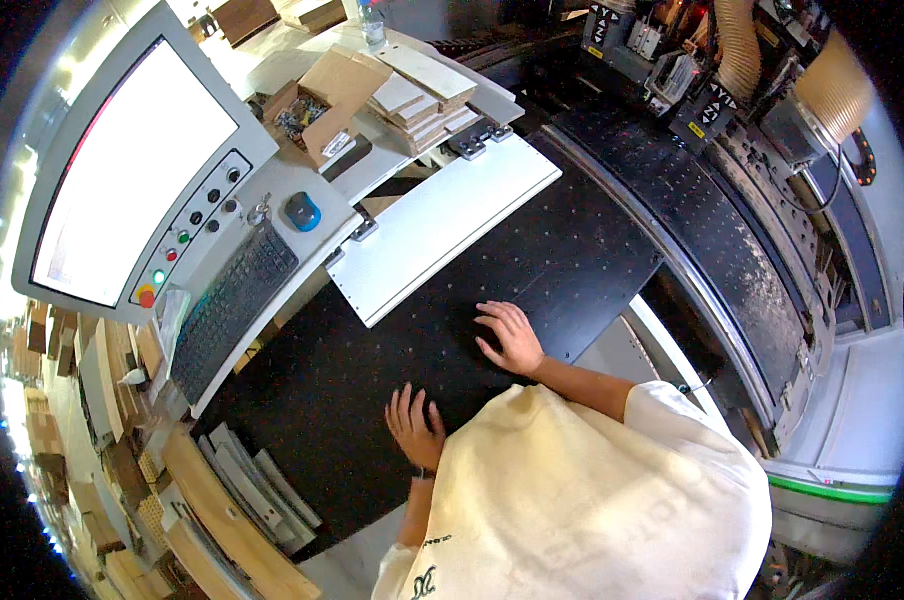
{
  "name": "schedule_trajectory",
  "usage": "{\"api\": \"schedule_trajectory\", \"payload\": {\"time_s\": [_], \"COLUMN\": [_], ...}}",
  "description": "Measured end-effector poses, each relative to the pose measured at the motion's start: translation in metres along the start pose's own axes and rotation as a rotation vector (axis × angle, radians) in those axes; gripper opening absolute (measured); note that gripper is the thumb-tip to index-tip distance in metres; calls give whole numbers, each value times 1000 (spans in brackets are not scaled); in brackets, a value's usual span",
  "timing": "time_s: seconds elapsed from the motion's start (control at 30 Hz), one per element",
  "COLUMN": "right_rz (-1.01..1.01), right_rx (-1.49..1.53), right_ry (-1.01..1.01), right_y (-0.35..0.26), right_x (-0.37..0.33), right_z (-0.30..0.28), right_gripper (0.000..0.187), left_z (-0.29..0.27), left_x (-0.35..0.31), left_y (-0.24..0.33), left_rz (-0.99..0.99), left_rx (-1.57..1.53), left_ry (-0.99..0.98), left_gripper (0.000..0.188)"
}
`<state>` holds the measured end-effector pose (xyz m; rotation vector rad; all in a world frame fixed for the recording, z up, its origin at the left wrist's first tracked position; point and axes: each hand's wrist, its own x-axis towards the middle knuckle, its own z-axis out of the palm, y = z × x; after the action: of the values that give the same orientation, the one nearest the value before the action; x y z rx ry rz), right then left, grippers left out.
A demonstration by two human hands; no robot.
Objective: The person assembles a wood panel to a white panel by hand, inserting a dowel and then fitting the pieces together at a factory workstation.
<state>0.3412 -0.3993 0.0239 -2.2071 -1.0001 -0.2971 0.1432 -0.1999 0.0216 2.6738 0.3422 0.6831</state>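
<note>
My left hand (415, 430) rests with fingers spread on the black tabletop (322, 385), which is dotted with small pale points. Farther to the right, my right hand (512, 340) lies on the same surface, its fingers apart and nothing in them. Beyond both hands is a long white panel (447, 235), apart from my fingertips. Along its far edge sit two metal hinges, one toward the right end (469, 146) and one toward the left end (360, 230).
At the left stand a bright control screen (127, 165), a keyboard (237, 280) and a blue mouse (303, 211). Behind the panel are an open cardboard box (307, 115) of small hardware and stacked boards (417, 105). Curved strips (257, 490) lie near left; a machine bed (712, 210) stands right.
</note>
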Motion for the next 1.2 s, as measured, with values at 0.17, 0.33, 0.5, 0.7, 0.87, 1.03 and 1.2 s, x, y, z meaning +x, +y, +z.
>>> {"api": "schedule_trajectory", "payload": {"time_s": [0.17,0.33,0.5,0.7,0.87,1.03,1.2], "right_rz": [10,10,16,-102,-109,-228,-369], "right_rx": [37,37,44,126,133,-181,-356], "right_ry": [9,31,54,12,-17,-289,-463], "right_y": [-3,-2,2,-20,-22,5,5], "right_x": [3,1,-2,23,59,56,45], "right_z": [3,3,-5,2,21,52,69], "right_gripper": [41,42,43,42,35,64,65], "left_z": [29,82,107,64,34,29,13], "left_x": [76,152,167,102,51,1,-25], "left_y": [-2,-12,-15,-28,-37,-49,-61], "left_rz": [79,198,121,-16,-223,-331,-419], "left_rx": [-41,113,107,94,42,249,304], "left_ry": [-152,-193,-264,-215,-4,-35,-126], "left_gripper": [42,56,68,64,56,62,61]}}
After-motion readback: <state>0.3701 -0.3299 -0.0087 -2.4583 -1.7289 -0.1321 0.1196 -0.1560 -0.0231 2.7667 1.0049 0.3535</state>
